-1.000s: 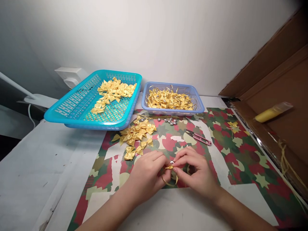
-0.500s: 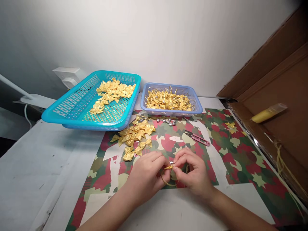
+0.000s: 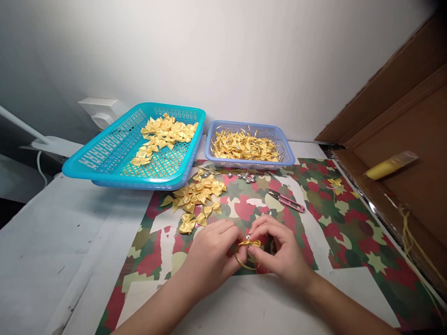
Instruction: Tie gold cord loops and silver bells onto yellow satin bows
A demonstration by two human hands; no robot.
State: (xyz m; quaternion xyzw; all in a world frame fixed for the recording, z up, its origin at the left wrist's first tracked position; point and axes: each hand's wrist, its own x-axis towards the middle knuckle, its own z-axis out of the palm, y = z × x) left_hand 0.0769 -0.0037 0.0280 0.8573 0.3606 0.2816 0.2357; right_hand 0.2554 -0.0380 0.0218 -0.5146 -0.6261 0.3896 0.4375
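Between the fingertips of both hands is a small yellow ribbon bow (image 3: pixel 254 243), with a silver bell (image 3: pixel 247 237) at its top and a loop of gold cord (image 3: pixel 247 267) hanging below. My left hand (image 3: pixel 218 249) is closed, pinching the bow's left side. From the other side my right hand (image 3: pixel 277 249) grips it between thumb and fingers. Part of the bow is hidden by the fingers. Loose yellow bows (image 3: pixel 199 197) lie in a pile beyond my left hand. Several silver bells (image 3: pixel 248 177) and some gold cords (image 3: pixel 223 171) rest behind them.
A turquoise basket (image 3: pixel 84 172) with bows stands at the back left. Beside it a blue basket (image 3: pixel 251 163) holds bows with cords. Pink thread snips (image 3: pixel 291 203) lie right of centre. A cardboard box wall (image 3: pixel 401 111) borders the right, with a yellow tube (image 3: pixel 389 166) against it.
More of the bow shows between my fingers, its right loop now visible. My right fingers have shifted slightly around it; the baskets and pile stay in place.
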